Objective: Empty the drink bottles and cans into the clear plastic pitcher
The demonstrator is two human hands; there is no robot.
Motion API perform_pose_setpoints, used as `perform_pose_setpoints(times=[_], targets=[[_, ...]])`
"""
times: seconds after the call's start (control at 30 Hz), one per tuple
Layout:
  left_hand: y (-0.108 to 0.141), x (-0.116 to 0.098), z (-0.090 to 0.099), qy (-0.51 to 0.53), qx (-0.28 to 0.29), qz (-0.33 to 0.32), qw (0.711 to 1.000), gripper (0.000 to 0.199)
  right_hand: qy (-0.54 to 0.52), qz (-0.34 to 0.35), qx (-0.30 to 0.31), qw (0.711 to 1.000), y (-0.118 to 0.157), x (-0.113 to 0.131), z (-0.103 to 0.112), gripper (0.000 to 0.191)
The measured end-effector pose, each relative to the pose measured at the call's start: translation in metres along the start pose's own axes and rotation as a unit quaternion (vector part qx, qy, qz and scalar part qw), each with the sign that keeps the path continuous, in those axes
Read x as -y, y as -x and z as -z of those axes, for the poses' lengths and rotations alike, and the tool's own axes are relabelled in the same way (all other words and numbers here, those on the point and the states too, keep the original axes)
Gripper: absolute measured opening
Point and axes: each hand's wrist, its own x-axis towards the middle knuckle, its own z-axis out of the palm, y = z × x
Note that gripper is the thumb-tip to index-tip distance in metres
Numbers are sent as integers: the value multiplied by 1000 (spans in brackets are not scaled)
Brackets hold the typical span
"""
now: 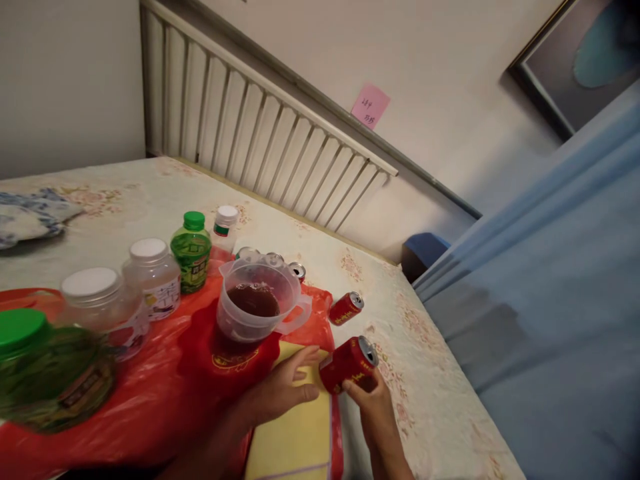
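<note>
My right hand [373, 407] is closed around a red drink can [345, 367], whose opened top faces up and to the right. Close by on its left, my left hand [287, 390] has its fingers stretched out above a folded yellow cloth [295, 440] and holds nothing. A clear plastic measuring jug [240, 320] with brown liquid inside stands just beyond my left hand, its handle pointing right. Past the held can, a second red can [347, 308] is on the floral tablecloth. Another opened can [297, 271] is partly hidden behind the jug.
Red plastic sheeting [150, 387] lies under the jug. To the left are a green-lidded bottle [193, 257], white-lidded jars [153, 280] and a large green jar [50, 373]. A radiator [260, 127] lines the wall; a blue curtain [540, 300] hangs at right.
</note>
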Motion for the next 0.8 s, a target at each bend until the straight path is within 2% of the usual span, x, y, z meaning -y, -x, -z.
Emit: perform_pose_setpoints(times=[0.07, 0.2, 0.3, 0.53, 0.67, 0.8], targets=[[-1, 3, 2, -34, -25, 19, 999, 73, 17, 11, -42, 999, -16, -5, 14, 40], [-1, 5, 1, -22, 17, 56, 998, 67, 44, 31, -118, 992, -50, -20, 35, 41], [-2, 4, -1, -22, 24, 69, 997, 64, 59, 40, -146, 987, -75, -33, 41, 41], [-5, 11, 0, -32, 17, 69, 997, 64, 80, 47, -156, 983, -119, -54, 36, 45], [-5, 14, 0, -37, 20, 69, 997, 61, 86, 49, -160, 982, -134, -63, 31, 47], [-4, 7, -2, -53, 19, 82, 995, 60, 91, 53, -166, 980, -144, -70, 27, 55]])
